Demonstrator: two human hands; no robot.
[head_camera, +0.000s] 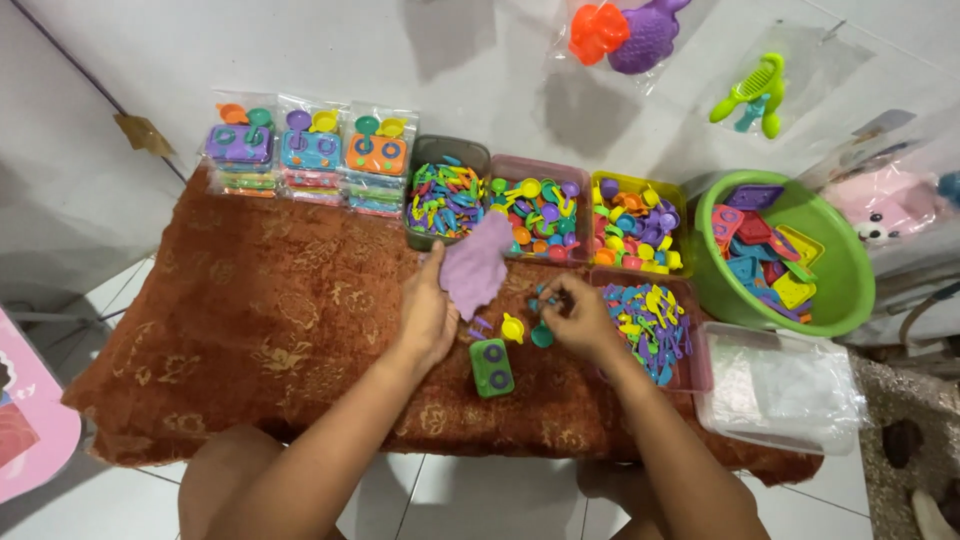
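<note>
Hands sorting small toy pieces on a rug-covered bench

Left hand (428, 312) is grasping a purple tray (474, 264); right hand (582, 318) is pinching small pieces, green toy stove (491, 367) lying just below both, bare rug (270, 320) lying leftward.

A brown cloth (270, 330) with gold patterns is spread over the surface. Three stacks of packed toy sets (310, 160) are lined up along its far edge. Next to them, tubs of tiny colourful toy pieces (445, 198) are set side by side. A green bowl (845, 285) is filled with flat plastic trays. A clear box (780, 390) is placed in front of it. Bagged toys (625, 30) are laid on the white floor behind, and a pink plush toy (885, 205) is seen at the right
</note>
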